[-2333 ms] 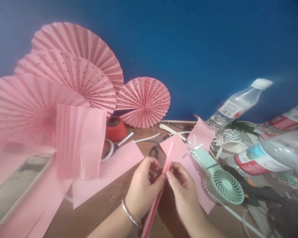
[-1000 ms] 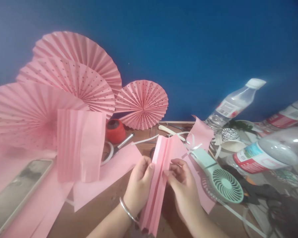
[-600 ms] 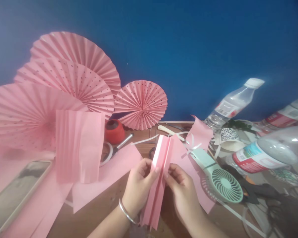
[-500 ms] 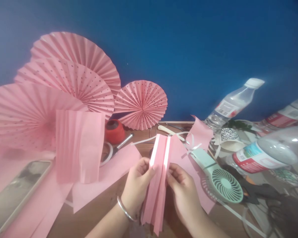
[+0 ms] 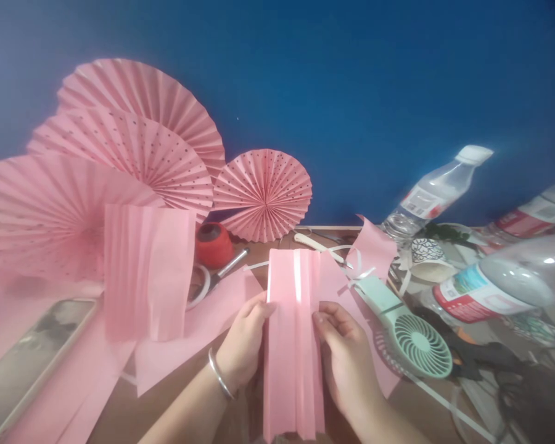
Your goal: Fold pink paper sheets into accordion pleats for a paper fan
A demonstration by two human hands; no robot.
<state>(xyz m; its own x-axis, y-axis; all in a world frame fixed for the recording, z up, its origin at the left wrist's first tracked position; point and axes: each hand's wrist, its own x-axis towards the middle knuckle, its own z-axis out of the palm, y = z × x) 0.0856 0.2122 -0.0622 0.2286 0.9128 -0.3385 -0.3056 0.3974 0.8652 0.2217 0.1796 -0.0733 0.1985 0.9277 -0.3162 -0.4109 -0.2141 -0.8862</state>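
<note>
A pleated strip of pink paper (image 5: 284,345) stands upright between my hands, its folds partly spread and a white band running down near its middle. My left hand (image 5: 243,342), with a silver bangle at the wrist, pinches the strip's left edge, thumb in front. On the right edge, my right hand (image 5: 345,351) grips the folds between thumb and fingers. Flat pink sheets (image 5: 203,330) lie on the table behind and to the left. Another pleated pink paper (image 5: 150,274) rests at the left, near a phone (image 5: 32,364).
Pink paper rosettes (image 5: 263,194) lean against the blue wall. Scissors (image 5: 217,274) and a red roll-shaped object (image 5: 214,245) sit behind my left hand. To the right are a mint hand fan (image 5: 411,336), a white-handled cutter (image 5: 312,242), and plastic bottles (image 5: 437,191).
The pleated strip has been spread wider and now faces me more flatly. My left hand has moved left and slightly down; my right hand stays nearly in place.
</note>
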